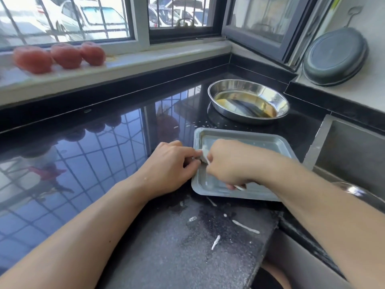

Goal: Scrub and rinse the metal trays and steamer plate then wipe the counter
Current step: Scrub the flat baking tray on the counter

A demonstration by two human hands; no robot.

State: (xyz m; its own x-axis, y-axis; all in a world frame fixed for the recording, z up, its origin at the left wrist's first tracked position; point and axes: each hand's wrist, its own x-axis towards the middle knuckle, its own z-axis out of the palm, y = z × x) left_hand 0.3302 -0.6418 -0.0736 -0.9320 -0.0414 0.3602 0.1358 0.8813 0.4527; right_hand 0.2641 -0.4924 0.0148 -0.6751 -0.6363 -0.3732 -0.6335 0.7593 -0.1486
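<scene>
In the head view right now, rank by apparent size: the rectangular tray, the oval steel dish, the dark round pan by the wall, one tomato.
1. rectangular tray, though nearest the camera
2. oval steel dish and dark round pan: too alike to rank
3. tomato

A glossy black counter (pixel 100 147) is carrying a rectangular metal tray (pixel 270 142). An oval steel dish (pixel 248 101) is sitting behind it. White streaks (pixel 245 226) are lying near the front edge.

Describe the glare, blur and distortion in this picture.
Head view: the black counter mirrors the barred window as bright glare; the tomatoes on the sill look soft and smeared; wide-angle bending curves the window frame; both hands, left hand and right hand, and the rectangular tray stay fairly sharp.
</scene>
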